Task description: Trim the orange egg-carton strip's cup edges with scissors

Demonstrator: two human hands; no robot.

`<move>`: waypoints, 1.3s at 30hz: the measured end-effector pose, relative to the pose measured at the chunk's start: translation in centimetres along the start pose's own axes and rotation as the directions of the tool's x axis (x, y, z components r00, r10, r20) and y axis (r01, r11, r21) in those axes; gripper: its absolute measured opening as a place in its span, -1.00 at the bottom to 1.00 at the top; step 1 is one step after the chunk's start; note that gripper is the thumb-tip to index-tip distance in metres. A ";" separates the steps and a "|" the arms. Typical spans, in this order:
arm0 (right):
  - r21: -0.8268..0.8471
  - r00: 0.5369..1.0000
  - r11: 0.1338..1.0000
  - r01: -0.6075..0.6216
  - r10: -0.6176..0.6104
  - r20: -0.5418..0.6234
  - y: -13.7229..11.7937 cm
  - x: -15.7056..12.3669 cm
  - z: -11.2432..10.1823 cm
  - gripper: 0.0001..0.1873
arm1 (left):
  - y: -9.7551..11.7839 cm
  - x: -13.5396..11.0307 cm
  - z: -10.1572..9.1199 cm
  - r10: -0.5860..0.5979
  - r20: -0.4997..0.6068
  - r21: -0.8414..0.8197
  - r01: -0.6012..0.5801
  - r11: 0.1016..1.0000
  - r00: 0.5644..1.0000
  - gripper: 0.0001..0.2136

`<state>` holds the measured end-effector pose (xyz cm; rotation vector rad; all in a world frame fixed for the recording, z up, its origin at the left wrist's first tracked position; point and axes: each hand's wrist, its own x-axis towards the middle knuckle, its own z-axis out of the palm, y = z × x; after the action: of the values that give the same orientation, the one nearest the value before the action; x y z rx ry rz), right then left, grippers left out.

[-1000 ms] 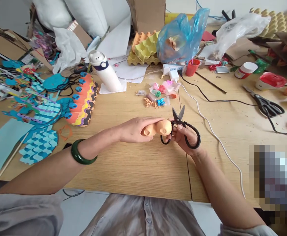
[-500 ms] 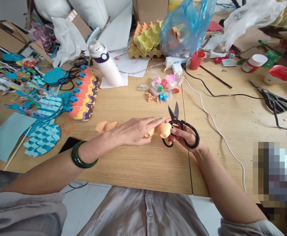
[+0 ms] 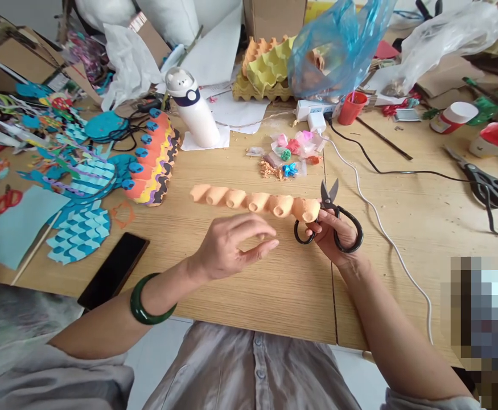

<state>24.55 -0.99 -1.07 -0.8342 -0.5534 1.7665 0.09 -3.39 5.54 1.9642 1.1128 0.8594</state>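
An orange strip cut from an egg carton [image 3: 255, 201] stretches above the table, its cups in a row with round holes or hollows at their tips. My right hand [image 3: 332, 230] pinches its right end between thumb and fingers. That same hand also carries black-handled scissors [image 3: 348, 229], their short blades parted and pointing away from me. Just below the strip, my left hand [image 3: 235, 245] is apart from it, thumb and fingers curved with a gap between them and nothing inside. A dark green bangle circles the left wrist.
A painted egg-carton piece [image 3: 155, 159] and blue paper crafts [image 3: 82, 228] lie left, near a phone [image 3: 114, 270]. Behind are a white bottle [image 3: 200, 117], coloured scraps [image 3: 289, 154], and a power strip [image 3: 317, 108]. Cables and another pair of scissors [image 3: 483, 176] lie right.
My left hand has come off the carton strip and moved down toward me, uncovering the whole row of cups. My right hand still holds the strip and scissors, slightly farther right in view.
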 end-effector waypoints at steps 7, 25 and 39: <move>-0.017 0.999 0.999 0.047 -0.047 0.020 0.2 -0.5 1.0 -0.65 | -3.1 0.0 3.5 -0.544 0.145 -0.824 0.405 0.396 0.826 -0.52; -0.671 0.954 0.678 0.299 -0.196 0.227 -0.8 -1.7 -0.2 -0.56 | -4.1 0.8 3.9 -0.620 -0.085 -0.945 0.135 0.299 0.780 -0.69; -0.526 0.815 0.831 0.180 0.174 0.553 -0.9 -2.5 0.4 -0.45 | -4.5 0.6 3.7 -0.685 -0.068 -0.941 0.182 0.285 0.725 -0.66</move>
<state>25.35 -3.02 0.52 -0.6462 -1.5492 1.8738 1.49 -2.09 -0.03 0.4366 1.0278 1.2711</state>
